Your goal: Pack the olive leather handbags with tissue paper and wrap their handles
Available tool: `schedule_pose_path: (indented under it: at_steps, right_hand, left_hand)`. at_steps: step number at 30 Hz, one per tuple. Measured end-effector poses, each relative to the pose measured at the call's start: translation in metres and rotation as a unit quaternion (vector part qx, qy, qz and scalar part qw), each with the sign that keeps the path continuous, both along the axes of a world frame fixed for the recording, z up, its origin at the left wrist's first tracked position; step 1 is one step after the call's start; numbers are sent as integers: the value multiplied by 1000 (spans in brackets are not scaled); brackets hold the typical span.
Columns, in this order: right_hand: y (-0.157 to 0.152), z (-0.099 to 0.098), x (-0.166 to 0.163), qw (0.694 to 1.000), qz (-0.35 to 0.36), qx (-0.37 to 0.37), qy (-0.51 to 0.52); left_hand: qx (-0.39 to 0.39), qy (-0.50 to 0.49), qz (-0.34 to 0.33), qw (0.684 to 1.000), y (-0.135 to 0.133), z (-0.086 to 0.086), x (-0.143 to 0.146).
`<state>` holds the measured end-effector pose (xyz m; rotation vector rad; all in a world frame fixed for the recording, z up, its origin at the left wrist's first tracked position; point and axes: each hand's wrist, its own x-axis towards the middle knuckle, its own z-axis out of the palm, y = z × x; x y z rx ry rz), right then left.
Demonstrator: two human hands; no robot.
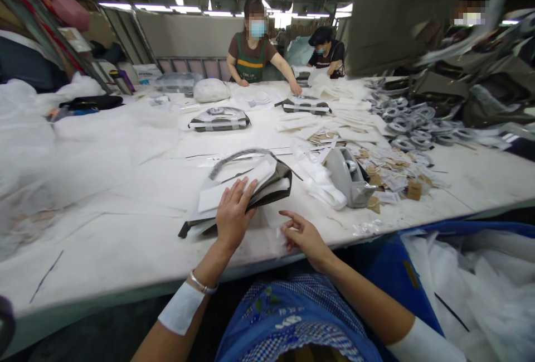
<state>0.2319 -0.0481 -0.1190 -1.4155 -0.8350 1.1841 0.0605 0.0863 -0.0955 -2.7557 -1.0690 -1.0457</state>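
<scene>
Hands (pixel 267 222) flatten grey folded bag (pixel 246 186).

— Where's the folded bag (pixel 251 189)?

— On the desk (pixel 125 200), right at the near edge. The left hand (pixel 232 212) lies flat on it; the right hand (pixel 304 235) is just beside, to its right.

— And the tape dispenser (pixel 346 175)?

— Right of the bag, with what look like loose tags (pixel 397 175) strewn beyond it. Two more bags (pixel 219 119) lie farther back.
</scene>
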Motion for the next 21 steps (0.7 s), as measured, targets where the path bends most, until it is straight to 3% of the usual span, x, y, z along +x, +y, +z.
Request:
schedule_pose_path:
  at_steps: [3,5,8,10,16,21]
  right_hand:
    - [-12,2,6,996,46,-71,-23]
    - [-24,2,10,984,84,-69,-143]
    - [-39,10,13,910,100,13,-401]
    - [-41,21,16,857,94,60,-502]
    - [-3,50,38,784,70,237,-569]
    - [20,33,59,722,197,240,-618]
  left_hand:
    - [8,30,-9,999,-7,-4,2]
    - [20,53,-21,998,-13,-9,3]
    - [45,85,-35,995,-21,-18,3]
    - [73,94,-39,992,-25,-26,3]
    - [135,93,-32,986,-31,-40,2]
    - [141,99,-31,985,-49,-44,-1]
